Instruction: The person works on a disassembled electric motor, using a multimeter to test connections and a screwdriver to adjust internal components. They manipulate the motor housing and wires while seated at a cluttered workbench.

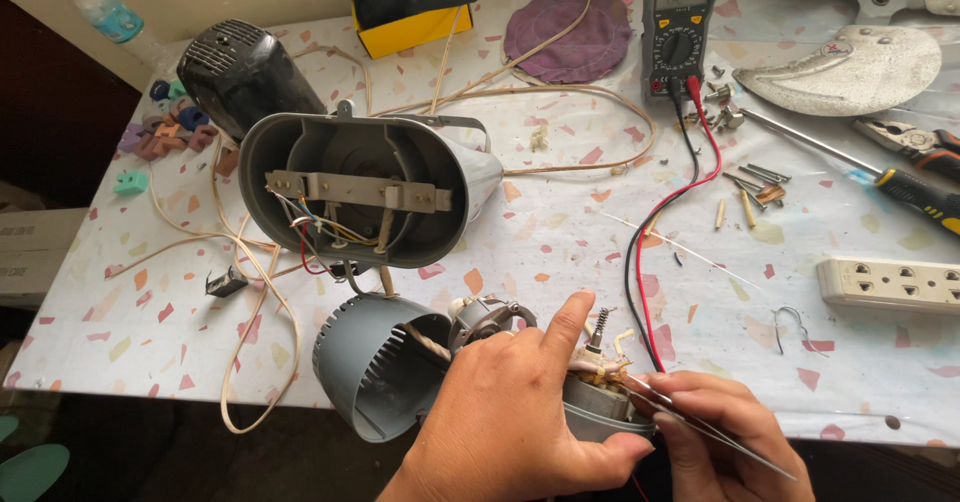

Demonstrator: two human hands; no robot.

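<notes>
We're at the worktop front edge, bottom centre; open room right. Left hand grip wraps the motor; right hand pinches tweezers closed at its wires.

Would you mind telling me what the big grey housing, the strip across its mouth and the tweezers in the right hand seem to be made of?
The grey housing looks like moulded plastic: matte, evenly coloured, with thin smooth walls. The strip across its mouth appears to be bare metal, pale and dull, with screws at one end. The tweezers in the right hand look like polished steel, given their thin, bright, reflective blades.
</notes>
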